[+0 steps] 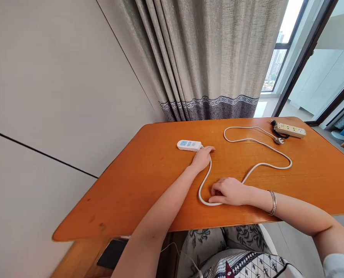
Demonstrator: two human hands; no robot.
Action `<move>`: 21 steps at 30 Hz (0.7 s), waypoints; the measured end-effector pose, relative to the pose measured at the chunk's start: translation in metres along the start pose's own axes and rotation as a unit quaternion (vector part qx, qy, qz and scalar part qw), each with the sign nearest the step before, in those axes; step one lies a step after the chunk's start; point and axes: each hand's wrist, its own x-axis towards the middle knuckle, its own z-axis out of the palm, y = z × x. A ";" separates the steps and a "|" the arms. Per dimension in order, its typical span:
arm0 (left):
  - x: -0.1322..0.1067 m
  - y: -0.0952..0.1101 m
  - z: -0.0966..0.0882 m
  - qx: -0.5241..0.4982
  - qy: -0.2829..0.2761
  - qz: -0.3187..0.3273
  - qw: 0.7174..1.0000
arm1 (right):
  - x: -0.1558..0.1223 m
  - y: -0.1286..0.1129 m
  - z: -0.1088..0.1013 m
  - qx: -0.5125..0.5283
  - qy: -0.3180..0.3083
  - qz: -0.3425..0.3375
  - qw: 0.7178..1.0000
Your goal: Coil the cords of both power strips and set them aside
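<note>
A white power strip (189, 145) lies on the orange wooden table (137, 181), and its long white cord (258, 143) winds in loops across the tabletop. My left hand (202, 158) rests closed on the cord right where it leaves the strip. My right hand (228, 191) lies nearer the front edge, fingers curled over a bend of the same cord. The cord's plug end (278, 140) lies at the far right.
A second, beige power strip (290, 130) with a black cord lies at the table's far right corner. A grey curtain (206, 58) hangs behind the table, a wall to the left, glass doors to the right. A dark phone-like object (112, 253) sits below the front edge.
</note>
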 end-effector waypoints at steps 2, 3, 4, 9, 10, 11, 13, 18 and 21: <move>-0.006 -0.006 -0.004 0.004 -0.008 0.001 1.000 | -0.003 -0.009 -0.004 0.036 -0.052 -0.020 0.998; -0.008 -0.008 -0.005 0.001 -0.010 0.000 1.000 | -0.005 -0.012 -0.006 0.051 -0.072 -0.035 0.996; -0.010 -0.010 -0.006 -0.007 -0.008 -0.005 1.000 | -0.007 -0.014 -0.007 0.063 -0.082 -0.053 0.993; -0.012 -0.006 -0.011 -0.067 0.032 -0.037 0.997 | -0.015 -0.007 -0.023 0.175 0.123 -0.084 0.973; -0.013 -0.003 -0.013 -0.076 0.038 -0.039 0.996 | -0.016 -0.002 -0.030 0.206 0.207 -0.073 0.954; -0.013 0.002 -0.014 -0.088 0.046 -0.041 0.994 | -0.016 0.003 -0.038 0.231 0.296 -0.062 0.925; -0.016 0.014 -0.017 -0.131 0.061 -0.046 0.988 | -0.013 0.016 -0.056 0.277 0.450 -0.043 0.848; -0.018 0.056 -0.022 -0.283 0.080 -0.058 0.954 | 0.004 0.052 -0.087 0.350 0.605 -0.022 0.715; -0.012 0.079 -0.028 -0.362 0.120 -0.062 0.922 | 0.015 0.067 -0.081 0.311 0.565 0.084 0.759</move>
